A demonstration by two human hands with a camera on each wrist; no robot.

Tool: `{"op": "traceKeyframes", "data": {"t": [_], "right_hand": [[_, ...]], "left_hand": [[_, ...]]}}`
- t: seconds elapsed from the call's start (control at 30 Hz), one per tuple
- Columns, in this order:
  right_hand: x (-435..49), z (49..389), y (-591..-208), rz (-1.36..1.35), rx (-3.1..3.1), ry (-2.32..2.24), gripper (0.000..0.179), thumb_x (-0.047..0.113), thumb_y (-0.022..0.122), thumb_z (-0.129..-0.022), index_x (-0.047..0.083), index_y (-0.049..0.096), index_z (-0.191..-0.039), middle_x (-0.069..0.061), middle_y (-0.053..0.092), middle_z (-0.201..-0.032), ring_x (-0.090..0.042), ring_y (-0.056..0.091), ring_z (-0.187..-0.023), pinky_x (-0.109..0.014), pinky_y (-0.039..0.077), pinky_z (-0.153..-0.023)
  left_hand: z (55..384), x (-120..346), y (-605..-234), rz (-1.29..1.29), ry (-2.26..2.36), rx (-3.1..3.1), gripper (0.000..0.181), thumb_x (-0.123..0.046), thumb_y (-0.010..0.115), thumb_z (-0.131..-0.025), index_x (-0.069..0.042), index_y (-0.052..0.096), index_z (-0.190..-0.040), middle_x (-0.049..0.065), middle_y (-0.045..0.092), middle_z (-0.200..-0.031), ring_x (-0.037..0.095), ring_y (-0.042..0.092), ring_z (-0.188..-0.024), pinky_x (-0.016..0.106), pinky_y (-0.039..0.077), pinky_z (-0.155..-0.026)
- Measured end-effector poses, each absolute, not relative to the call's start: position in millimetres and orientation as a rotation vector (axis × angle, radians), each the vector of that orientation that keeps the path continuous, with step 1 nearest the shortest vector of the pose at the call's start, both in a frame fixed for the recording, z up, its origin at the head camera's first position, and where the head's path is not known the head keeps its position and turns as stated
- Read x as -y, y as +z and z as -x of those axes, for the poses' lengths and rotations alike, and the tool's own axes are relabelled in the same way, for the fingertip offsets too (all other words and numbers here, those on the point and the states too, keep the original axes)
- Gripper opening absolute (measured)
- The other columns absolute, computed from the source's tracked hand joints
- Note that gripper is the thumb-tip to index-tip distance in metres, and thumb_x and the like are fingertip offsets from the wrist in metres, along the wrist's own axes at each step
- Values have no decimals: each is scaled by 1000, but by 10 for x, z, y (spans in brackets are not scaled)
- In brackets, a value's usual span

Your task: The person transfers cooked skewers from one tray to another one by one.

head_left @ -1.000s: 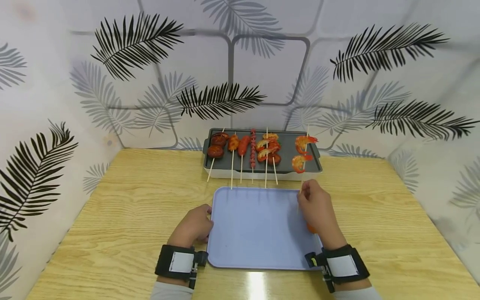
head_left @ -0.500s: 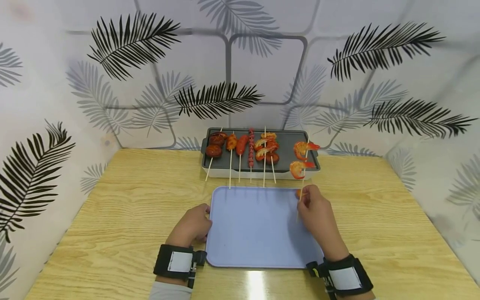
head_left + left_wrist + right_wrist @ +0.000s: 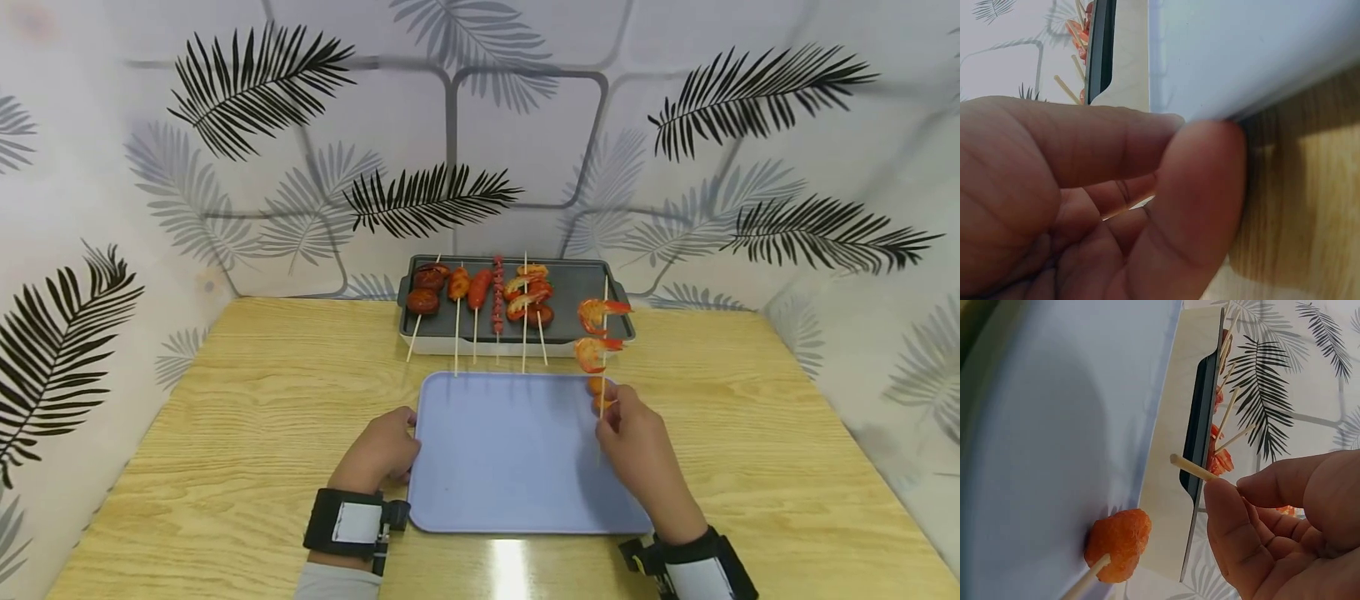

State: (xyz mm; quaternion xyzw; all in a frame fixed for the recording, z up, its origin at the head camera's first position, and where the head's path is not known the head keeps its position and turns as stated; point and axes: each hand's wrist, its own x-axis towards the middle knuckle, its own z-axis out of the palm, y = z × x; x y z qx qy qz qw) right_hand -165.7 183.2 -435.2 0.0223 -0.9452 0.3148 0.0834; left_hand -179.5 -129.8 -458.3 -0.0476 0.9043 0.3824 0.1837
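Note:
My right hand (image 3: 637, 442) pinches the wooden stick of a shrimp skewer (image 3: 591, 317) between thumb and fingers. Two orange-red shrimps are threaded on it, overlapping the grill's right front in the head view. The stick's bare end (image 3: 1191, 467) pokes out past the fingertips in the right wrist view. Below that hand, a skewer with an orange chunk (image 3: 1117, 544) lies along the right side of the pale blue tray (image 3: 517, 450), partly hidden by the hand in the head view. At the tray's left edge, my left hand (image 3: 381, 450) pinches the rim, thumb against finger (image 3: 1204, 181).
Behind the tray stands a dark grill pan (image 3: 566, 292) with a white base. Several skewers lie across it, among them browned round pieces (image 3: 423, 302), a red sausage (image 3: 478, 287) and more shrimp (image 3: 527, 298). A patterned wall (image 3: 405, 125) rises behind the wooden table (image 3: 247, 400).
My right hand has drawn back toward me, bringing the shrimp skewer down and slightly left off the grill. Orange pieces beside that hand now show more. The left hand stays at the tray.

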Motion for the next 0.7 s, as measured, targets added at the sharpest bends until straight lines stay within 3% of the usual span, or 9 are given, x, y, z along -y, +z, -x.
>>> {"op": "traceKeyframes", "data": {"t": [0.5, 0.7], "right_hand": [[-1838, 1481, -4426, -119, 2955, 886, 22, -5, 63, -85, -5, 58, -107, -4, 52, -73, -17, 49, -65, -29, 41, -53], [-1823, 1438, -4427, -133, 3001, 873, 27, -6, 63, -84, -8, 60, -111, -4, 54, -74, -16, 49, -63, -29, 42, -52]], "left_hand": [[1785, 1300, -4575, 141, 1085, -2541, 41, -2, 52, -95, 7, 50, -135, 11, 59, -76, 19, 59, -53, 25, 45, -47], [1796, 1292, -4576, 152, 1088, -2538, 40, -2, 51, -95, 6, 50, -135, 11, 60, -75, 19, 59, -52, 26, 45, -46]]}}
